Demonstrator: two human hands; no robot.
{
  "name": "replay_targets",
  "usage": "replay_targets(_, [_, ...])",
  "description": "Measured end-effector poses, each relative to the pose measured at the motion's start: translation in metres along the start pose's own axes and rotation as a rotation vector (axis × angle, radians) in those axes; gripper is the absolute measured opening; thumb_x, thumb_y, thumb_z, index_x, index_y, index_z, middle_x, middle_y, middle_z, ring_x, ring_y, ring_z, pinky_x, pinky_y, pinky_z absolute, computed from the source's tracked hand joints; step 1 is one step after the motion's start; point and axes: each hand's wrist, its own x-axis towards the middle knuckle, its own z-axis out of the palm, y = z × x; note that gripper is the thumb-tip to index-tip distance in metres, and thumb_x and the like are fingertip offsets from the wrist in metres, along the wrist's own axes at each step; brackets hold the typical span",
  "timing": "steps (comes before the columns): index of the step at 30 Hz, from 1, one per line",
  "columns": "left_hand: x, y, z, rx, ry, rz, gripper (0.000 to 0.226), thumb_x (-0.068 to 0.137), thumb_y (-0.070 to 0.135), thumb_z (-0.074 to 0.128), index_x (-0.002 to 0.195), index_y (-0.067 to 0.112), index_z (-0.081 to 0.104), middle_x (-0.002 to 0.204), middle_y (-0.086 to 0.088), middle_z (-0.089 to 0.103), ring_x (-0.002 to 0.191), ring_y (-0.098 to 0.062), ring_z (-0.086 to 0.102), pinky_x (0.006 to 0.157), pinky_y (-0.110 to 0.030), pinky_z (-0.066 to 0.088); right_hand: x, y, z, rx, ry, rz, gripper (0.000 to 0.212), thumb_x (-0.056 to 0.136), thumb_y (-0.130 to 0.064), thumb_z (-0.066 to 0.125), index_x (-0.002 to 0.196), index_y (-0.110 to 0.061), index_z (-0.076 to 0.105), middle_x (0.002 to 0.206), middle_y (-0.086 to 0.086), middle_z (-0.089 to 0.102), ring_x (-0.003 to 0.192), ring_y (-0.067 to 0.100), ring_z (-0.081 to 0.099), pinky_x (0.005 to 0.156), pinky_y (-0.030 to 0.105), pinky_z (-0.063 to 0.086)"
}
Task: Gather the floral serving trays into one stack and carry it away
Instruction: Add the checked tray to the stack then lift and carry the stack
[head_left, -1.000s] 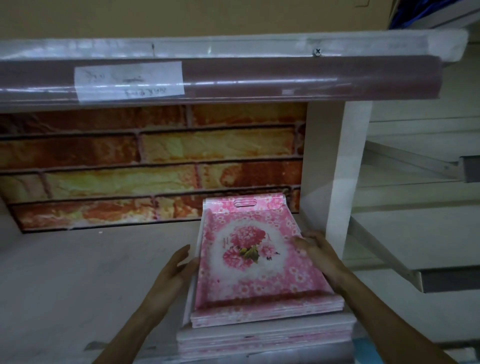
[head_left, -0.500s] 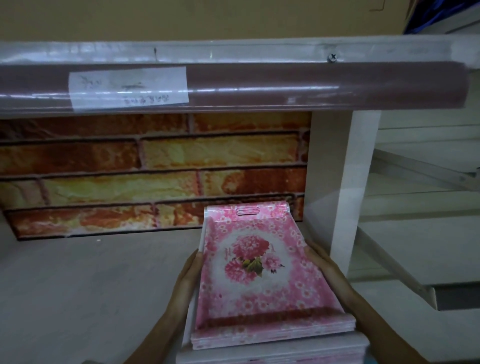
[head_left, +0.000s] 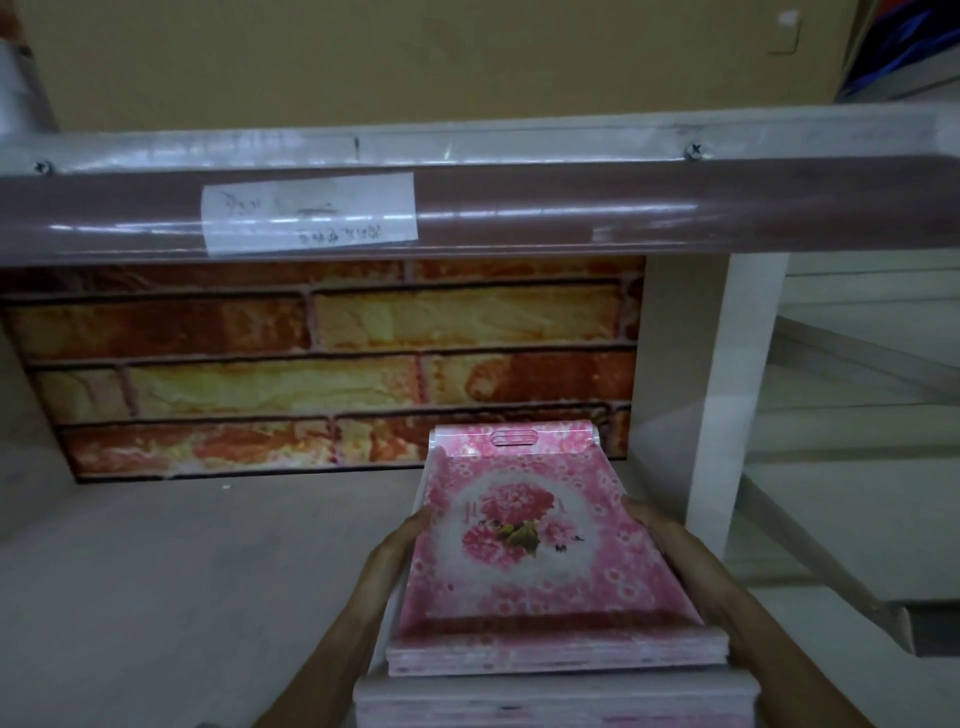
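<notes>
A stack of pink floral serving trays (head_left: 530, 571) lies on the grey shelf in the lower middle, its top tray showing a big pink flower and a handle slot at the far end. It rests on a wider stack of trays (head_left: 556, 699) at the bottom edge. My left hand (head_left: 397, 551) grips the upper stack's left side. My right hand (head_left: 670, 540) holds its right side, fingers curled over the rim. Both forearms reach in from below.
The shelf floor (head_left: 182, 571) is bare grey to the left. A brick-pattern panel (head_left: 322, 364) forms the back. A brown rail with a paper label (head_left: 309, 213) runs overhead. A white post (head_left: 727, 395) stands right beside the trays, with more shelving beyond.
Both hands have closed in on the sides of the upper stack. The stack has slid toward me, and the view has tilted up a little.
</notes>
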Motion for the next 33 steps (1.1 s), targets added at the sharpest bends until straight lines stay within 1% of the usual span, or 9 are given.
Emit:
replay_targets(3, [-0.013,0.005,0.0,0.011,0.007,0.051,0.029,0.091,0.033,0.06,0.111,0.014,0.071,0.097,-0.003,0.077,0.08,-0.01,0.073,0.064,-0.022,0.054,-0.021,-0.013,0.005,-0.002,-0.035,0.008,0.053,0.076,-0.05,0.076,0.118,-0.018,0.069,0.112,0.014,0.073,0.102,0.034,0.071,0.094,0.043,0.051])
replay_targets(7, [-0.007,0.007,-0.008,0.093,0.124,0.067,0.048,0.072,0.05,0.075,0.107,0.018,0.074,0.113,-0.001,0.072,0.102,-0.015,0.067,0.09,-0.031,0.048,-0.053,-0.021,0.018,-0.026,0.027,-0.033,0.043,0.079,-0.036,0.074,0.111,-0.008,0.067,0.097,0.017,0.076,0.085,0.033,0.075,0.079,0.038,0.055])
replay_targets(10, [-0.013,0.003,-0.014,0.113,0.225,0.091,0.026,0.074,0.042,0.077,0.088,0.02,0.076,0.099,-0.001,0.076,0.091,-0.015,0.07,0.075,-0.026,0.051,-0.063,-0.016,0.025,-0.038,0.091,-0.044,0.047,0.077,-0.039,0.075,0.113,-0.008,0.068,0.095,0.017,0.076,0.086,0.034,0.075,0.089,0.045,0.055])
replay_targets(14, [-0.058,0.004,-0.009,0.088,0.269,0.12,0.014,0.084,0.023,0.071,0.087,0.01,0.074,0.066,0.001,0.076,0.053,-0.004,0.069,0.041,-0.014,0.048,-0.072,-0.009,0.036,-0.075,0.121,-0.123,0.034,0.08,-0.041,0.072,0.107,-0.02,0.071,0.09,0.011,0.078,0.081,0.03,0.076,0.083,0.043,0.057])
replay_targets(16, [-0.083,0.002,-0.01,0.071,0.286,0.193,0.013,0.086,0.022,0.068,0.088,0.01,0.074,0.067,-0.001,0.076,0.055,-0.007,0.071,0.046,-0.017,0.051,-0.075,-0.007,0.042,-0.095,0.097,-0.187,0.043,0.072,-0.052,0.076,0.108,-0.029,0.071,0.091,0.004,0.078,0.081,0.026,0.076,0.084,0.043,0.057])
replay_targets(18, [-0.107,0.001,-0.011,0.024,0.31,0.246,0.014,0.086,0.024,0.069,0.092,0.013,0.076,0.082,-0.009,0.078,0.071,-0.018,0.075,0.059,-0.025,0.057,-0.078,-0.005,0.049,-0.095,0.034,-0.229,0.051,0.067,-0.057,0.077,0.113,-0.035,0.07,0.1,0.002,0.077,0.09,0.026,0.075,0.088,0.046,0.056])
replay_targets(22, [-0.155,0.003,-0.021,0.01,0.388,0.335,0.023,0.086,0.026,0.068,0.104,0.014,0.075,0.099,-0.015,0.076,0.093,-0.032,0.072,0.084,-0.043,0.058,-0.09,-0.007,0.071,-0.078,-0.051,-0.329,0.031,0.084,-0.039,0.071,0.114,-0.032,0.071,0.104,0.003,0.076,0.094,0.024,0.073,0.084,0.041,0.058])
replay_targets(26, [-0.205,0.002,-0.039,0.014,0.5,0.39,0.025,0.088,0.023,0.065,0.111,0.014,0.071,0.107,-0.018,0.073,0.097,-0.038,0.07,0.088,-0.048,0.055,-0.095,0.003,0.1,-0.049,-0.131,-0.358,0.033,0.083,-0.034,0.073,0.116,-0.032,0.071,0.106,0.001,0.076,0.095,0.025,0.073,0.092,0.049,0.055])
replay_targets(33, [-0.301,-0.007,-0.079,-0.01,0.744,0.467,0.033,0.083,0.03,0.069,0.114,0.017,0.07,0.108,-0.017,0.073,0.099,-0.039,0.069,0.093,-0.053,0.052,-0.109,0.023,0.178,-0.074,-0.339,-0.376,0.027,0.087,-0.028,0.07,0.114,-0.029,0.071,0.101,-0.003,0.077,0.091,0.02,0.074,0.088,0.042,0.057])
